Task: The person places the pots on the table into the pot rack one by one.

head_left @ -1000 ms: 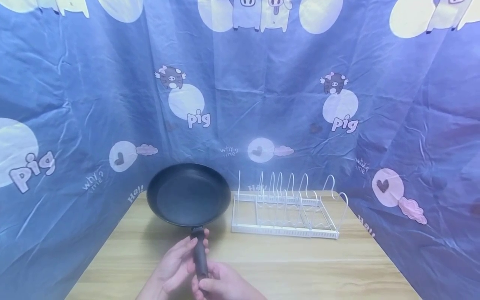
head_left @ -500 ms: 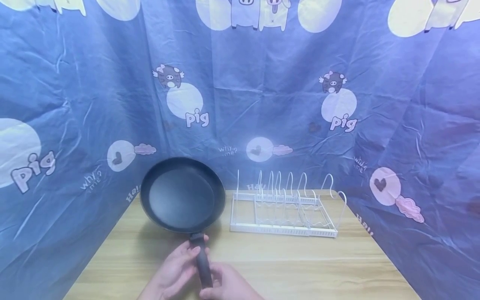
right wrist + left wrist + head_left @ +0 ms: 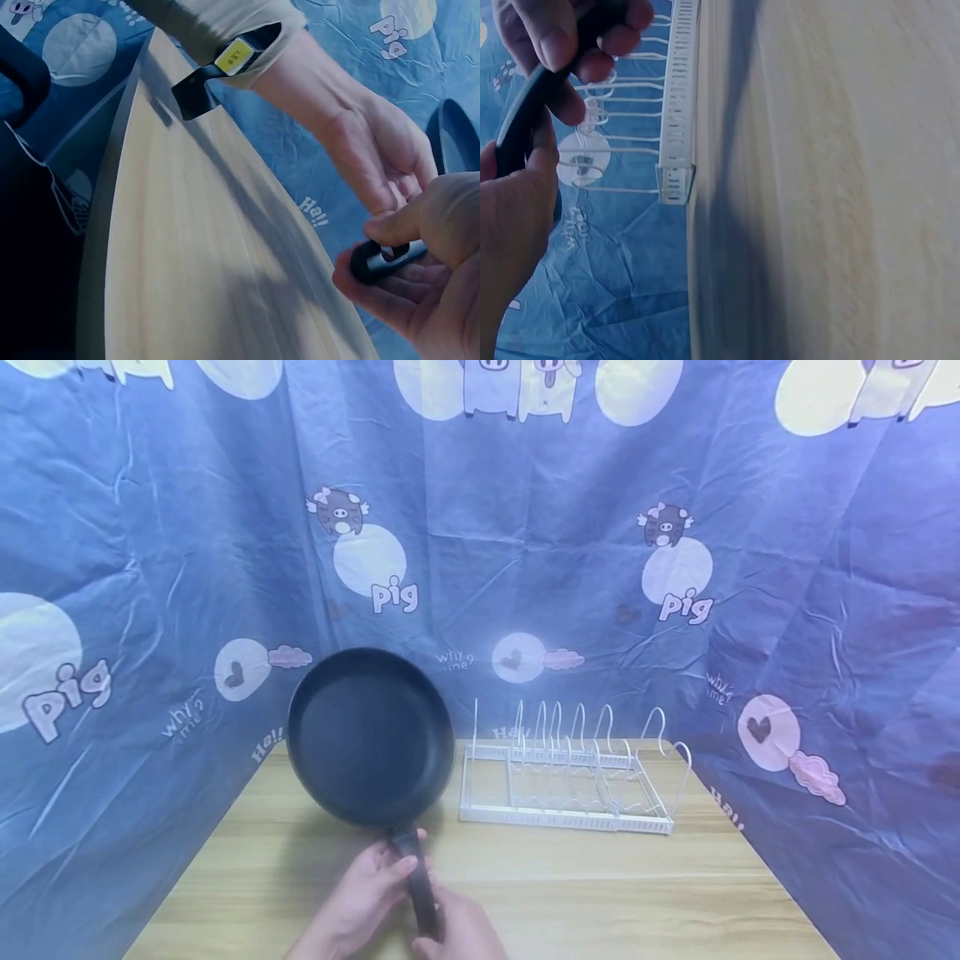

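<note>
The left hand grips the handle of the frying pan near its body, the right hand its end; the tilted pan is above the table, left of the white rack. Ideally, 2 firm, matched grips steady its weight.

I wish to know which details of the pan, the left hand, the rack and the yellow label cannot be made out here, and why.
Underside of the frying pan, head view: it faces away from the camera.
Some fingers of the left hand, head view: partly behind the handle.
One end of the white rack, left wrist view: cut off by the top edge.
Writing on the yellow label, right wrist view: too small and blurred.
</note>
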Demonstrator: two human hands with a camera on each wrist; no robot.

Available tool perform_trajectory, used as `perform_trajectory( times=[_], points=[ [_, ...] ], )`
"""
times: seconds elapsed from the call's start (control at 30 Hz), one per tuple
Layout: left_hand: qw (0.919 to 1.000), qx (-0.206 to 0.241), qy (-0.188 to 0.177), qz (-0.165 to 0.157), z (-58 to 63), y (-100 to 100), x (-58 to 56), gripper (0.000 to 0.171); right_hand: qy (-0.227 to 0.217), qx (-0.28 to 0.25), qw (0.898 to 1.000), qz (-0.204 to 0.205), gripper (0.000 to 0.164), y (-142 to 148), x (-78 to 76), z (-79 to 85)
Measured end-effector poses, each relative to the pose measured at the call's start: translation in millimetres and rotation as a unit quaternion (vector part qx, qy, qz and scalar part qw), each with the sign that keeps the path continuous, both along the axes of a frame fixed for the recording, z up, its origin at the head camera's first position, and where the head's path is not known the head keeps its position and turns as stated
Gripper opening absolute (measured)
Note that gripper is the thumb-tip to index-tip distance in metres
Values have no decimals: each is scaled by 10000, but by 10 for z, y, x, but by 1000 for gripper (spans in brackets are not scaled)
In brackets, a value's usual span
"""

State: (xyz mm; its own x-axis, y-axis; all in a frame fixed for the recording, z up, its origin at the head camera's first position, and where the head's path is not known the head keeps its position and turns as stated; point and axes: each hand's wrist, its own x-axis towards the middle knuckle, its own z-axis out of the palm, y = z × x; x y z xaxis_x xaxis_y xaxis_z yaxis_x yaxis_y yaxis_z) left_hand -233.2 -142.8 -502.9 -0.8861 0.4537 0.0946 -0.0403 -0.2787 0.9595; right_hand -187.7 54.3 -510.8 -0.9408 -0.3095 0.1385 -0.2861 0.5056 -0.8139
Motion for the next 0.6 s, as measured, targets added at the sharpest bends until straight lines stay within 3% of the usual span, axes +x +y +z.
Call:
perform_trajectory(
  times=[0.23,0.4,0.6],
  points=[
    [9965,-342,-139,751,81,155,49,71,182,95,9992,-339,30,-15,12,-23],
    [9914,-614,88,1149,66,260,64,67,5,-161,9983,-560,32,-25,41,-53],
    [9787,-1130,455,1653,103,378,80,63,50,-188,9969,-757,29,-19,54,-102]
  ],
)
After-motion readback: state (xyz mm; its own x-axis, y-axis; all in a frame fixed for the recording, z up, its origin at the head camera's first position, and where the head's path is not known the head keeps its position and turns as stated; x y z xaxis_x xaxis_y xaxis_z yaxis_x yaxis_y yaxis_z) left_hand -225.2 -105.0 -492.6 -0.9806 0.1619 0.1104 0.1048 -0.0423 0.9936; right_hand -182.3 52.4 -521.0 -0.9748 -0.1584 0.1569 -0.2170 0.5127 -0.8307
